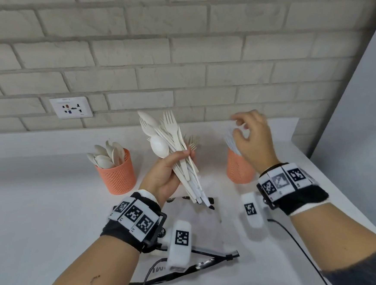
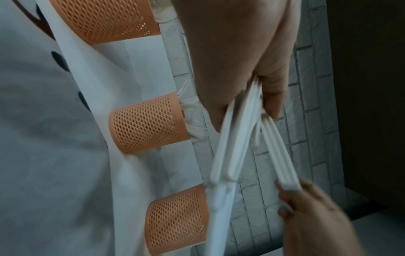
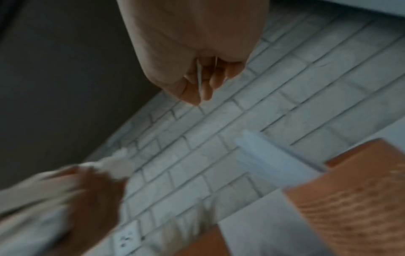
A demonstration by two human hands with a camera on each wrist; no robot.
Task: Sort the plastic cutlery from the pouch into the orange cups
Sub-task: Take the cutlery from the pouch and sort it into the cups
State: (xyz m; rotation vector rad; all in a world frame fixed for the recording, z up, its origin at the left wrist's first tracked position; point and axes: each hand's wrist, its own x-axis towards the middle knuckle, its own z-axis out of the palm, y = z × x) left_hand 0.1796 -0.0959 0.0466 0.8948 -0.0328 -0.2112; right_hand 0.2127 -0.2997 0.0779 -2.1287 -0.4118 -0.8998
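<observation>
My left hand [image 1: 179, 162] grips a fanned bundle of white plastic spoons, forks and knives [image 1: 170, 132], heads up, over the table's middle; the bundle's handles [image 2: 236, 138] stick out below the palm. At the left, one orange mesh cup [image 1: 117, 172] holds spoons. Fork tips [image 1: 192, 141] show behind the bundle, and their cup [image 2: 149, 123] is clear only in the left wrist view. My right hand [image 1: 239, 127] hovers blurred over the right cup [image 1: 238, 171], which holds knives [image 1: 231, 140]. A thin white strip [image 3: 199, 78], a knife seen edge-on, sits between the thumb and curled fingers.
A clear pouch [image 1: 202, 222] with a black zip edge lies flat near me between my forearms. The cups stand on a white sheet [image 1: 47, 142] against a brick wall with a socket [image 1: 72, 107]. The table's right edge [image 1: 334, 180] runs close beside the right cup. Cables trail from both wristbands.
</observation>
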